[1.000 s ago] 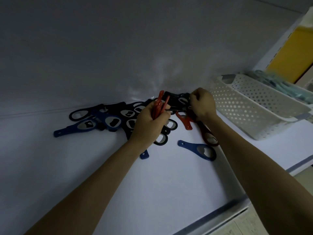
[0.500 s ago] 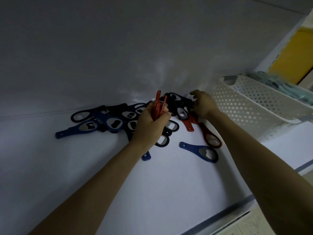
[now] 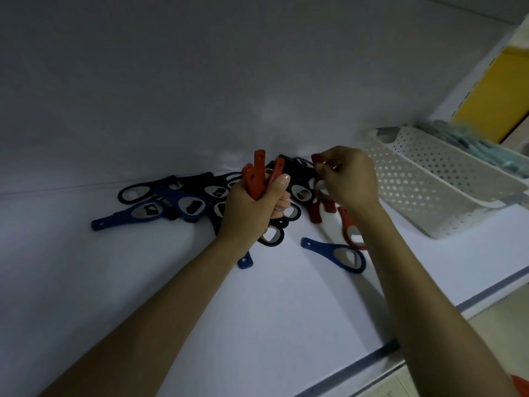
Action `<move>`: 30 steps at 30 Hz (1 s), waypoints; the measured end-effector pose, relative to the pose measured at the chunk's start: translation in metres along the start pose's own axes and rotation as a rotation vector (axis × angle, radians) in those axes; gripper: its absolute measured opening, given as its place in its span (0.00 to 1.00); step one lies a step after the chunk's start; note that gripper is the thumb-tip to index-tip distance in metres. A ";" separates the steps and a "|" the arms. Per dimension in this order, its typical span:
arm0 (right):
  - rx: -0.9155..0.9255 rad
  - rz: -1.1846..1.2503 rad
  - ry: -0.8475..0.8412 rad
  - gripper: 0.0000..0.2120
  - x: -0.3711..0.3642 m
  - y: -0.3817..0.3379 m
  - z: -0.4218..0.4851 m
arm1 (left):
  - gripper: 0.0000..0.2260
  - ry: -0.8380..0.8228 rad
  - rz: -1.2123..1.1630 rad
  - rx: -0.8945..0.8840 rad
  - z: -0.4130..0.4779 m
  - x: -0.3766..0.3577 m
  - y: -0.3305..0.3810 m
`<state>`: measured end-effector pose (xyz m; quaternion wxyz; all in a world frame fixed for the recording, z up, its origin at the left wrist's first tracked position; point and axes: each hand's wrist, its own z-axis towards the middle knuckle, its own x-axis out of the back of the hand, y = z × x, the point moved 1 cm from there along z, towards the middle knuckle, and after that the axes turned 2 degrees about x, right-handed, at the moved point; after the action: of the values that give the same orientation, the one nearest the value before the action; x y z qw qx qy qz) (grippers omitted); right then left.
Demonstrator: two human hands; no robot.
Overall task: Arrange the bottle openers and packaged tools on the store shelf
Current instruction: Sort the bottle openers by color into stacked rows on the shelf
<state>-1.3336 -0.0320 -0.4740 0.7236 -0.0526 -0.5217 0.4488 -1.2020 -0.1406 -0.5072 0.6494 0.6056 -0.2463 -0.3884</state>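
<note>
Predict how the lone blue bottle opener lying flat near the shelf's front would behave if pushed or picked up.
The blue bottle opener lies flat on the smooth white shelf, so it would probably slide, not roll or tip. Likely stiff: the similar red bottle openers stand straight out of the left hand. Its thin body suggests it is light.

light: dim, bluish | glare: pale hazy patch on wall [image 3: 272,110] left of basket [image 3: 429,179] | shadows: soft on shelf [image 3: 257,325] | blur: packets [image 3: 458,138] in basket smeared | edges: wide-angle stretch at corners
</note>
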 end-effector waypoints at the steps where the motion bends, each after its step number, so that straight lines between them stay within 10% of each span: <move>1: -0.029 0.240 0.021 0.08 0.005 -0.011 -0.013 | 0.05 -0.008 -0.006 -0.003 -0.001 0.000 0.002; 7: -0.093 1.114 -0.264 0.07 0.009 -0.039 -0.052 | 0.09 -0.051 -0.024 -0.024 -0.006 0.003 0.011; 14: -0.071 0.841 -0.156 0.08 -0.007 -0.031 -0.053 | 0.10 -0.108 0.105 -0.040 -0.003 0.006 -0.001; 18: 0.026 0.705 -0.384 0.30 -0.021 -0.039 -0.062 | 0.08 -0.122 0.204 -0.036 0.002 0.001 -0.008; 23: 0.047 0.847 -0.259 0.09 -0.027 -0.047 -0.066 | 0.09 -0.159 0.383 -0.163 -0.002 0.004 -0.009; 30: 0.025 0.925 -0.176 0.12 -0.020 -0.053 -0.069 | 0.14 -0.144 0.396 -0.168 -0.005 0.001 -0.006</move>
<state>-1.2483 -0.0500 -0.4901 0.4013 -0.2325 -0.4973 0.7332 -1.1986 -0.1376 -0.5144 0.7420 0.4596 -0.3730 -0.3147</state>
